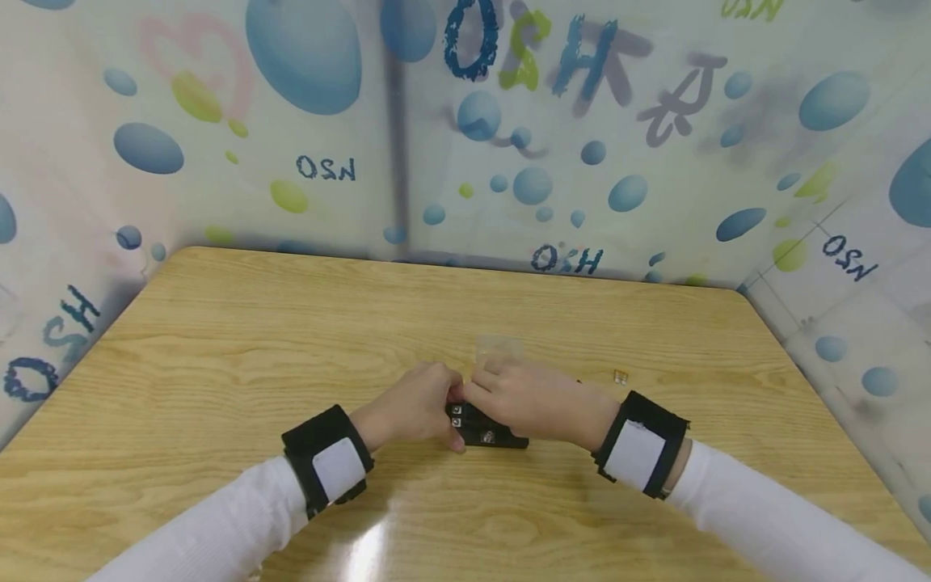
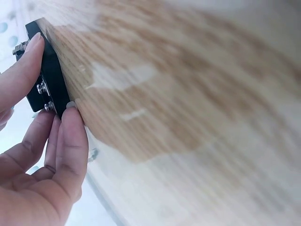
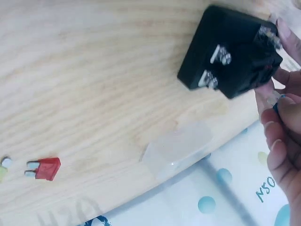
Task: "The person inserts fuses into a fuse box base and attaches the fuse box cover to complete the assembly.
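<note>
A black fuse block with screw terminals (image 1: pixel 474 432) rests on the table between both hands. My left hand (image 1: pixel 418 400) grips its left end; in the left wrist view the thumb lies across the terminal side of the block (image 2: pixel 56 75) and fingertips press the lower end. My right hand (image 1: pixel 538 396) is over the block's far side, fingers curled. The right wrist view has it pinching a small blue piece with a pale end (image 3: pixel 275 107) beside the fuse block (image 3: pixel 235 42). The fingers hide most of that piece.
A clear plastic cover (image 3: pixel 178 146) lies on the table beyond the hands. A red blade fuse (image 3: pixel 48 168) and a small yellowish fuse (image 1: pixel 621 377) lie to the right. The wooden table (image 1: pixel 291 323) meets a patterned curtain (image 1: pixel 349 210) at its far edge.
</note>
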`<state>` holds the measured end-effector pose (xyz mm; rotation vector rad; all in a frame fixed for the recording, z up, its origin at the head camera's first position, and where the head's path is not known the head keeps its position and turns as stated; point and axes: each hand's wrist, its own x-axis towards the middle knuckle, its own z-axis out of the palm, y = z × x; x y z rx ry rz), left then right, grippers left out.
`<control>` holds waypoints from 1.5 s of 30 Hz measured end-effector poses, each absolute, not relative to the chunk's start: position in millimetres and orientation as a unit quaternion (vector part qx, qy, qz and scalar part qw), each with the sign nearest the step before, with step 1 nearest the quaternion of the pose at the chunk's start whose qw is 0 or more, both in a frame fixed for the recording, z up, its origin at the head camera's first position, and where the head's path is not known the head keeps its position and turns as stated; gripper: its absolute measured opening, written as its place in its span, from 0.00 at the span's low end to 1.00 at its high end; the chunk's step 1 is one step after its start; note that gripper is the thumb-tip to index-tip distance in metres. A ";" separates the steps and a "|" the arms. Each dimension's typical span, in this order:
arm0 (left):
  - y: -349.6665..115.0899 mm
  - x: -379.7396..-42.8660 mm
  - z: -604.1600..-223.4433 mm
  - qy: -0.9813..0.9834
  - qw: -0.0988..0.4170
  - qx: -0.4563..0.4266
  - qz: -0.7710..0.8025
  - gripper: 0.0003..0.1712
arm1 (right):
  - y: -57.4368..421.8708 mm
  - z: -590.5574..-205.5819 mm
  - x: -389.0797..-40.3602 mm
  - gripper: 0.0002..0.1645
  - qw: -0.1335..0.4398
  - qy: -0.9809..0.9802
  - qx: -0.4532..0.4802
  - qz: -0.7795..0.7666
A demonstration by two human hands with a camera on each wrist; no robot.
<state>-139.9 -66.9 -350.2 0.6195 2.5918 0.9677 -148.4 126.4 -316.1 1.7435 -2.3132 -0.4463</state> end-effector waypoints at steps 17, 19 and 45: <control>-67.5 -139.9 -349.3 0.898 0.164 0.220 0.343 0.22 | 118.5 -323.2 -144.7 0.15 0.079 -0.791 0.594 -0.121; -67.7 -139.6 -348.4 0.898 0.165 0.218 0.345 0.22 | 116.6 -322.9 -144.8 0.15 0.066 -0.796 0.591 -0.112; -68.8 -141.0 -350.4 0.897 0.157 0.225 0.346 0.22 | 119.7 -335.6 -166.7 0.03 -0.142 -0.864 0.416 0.245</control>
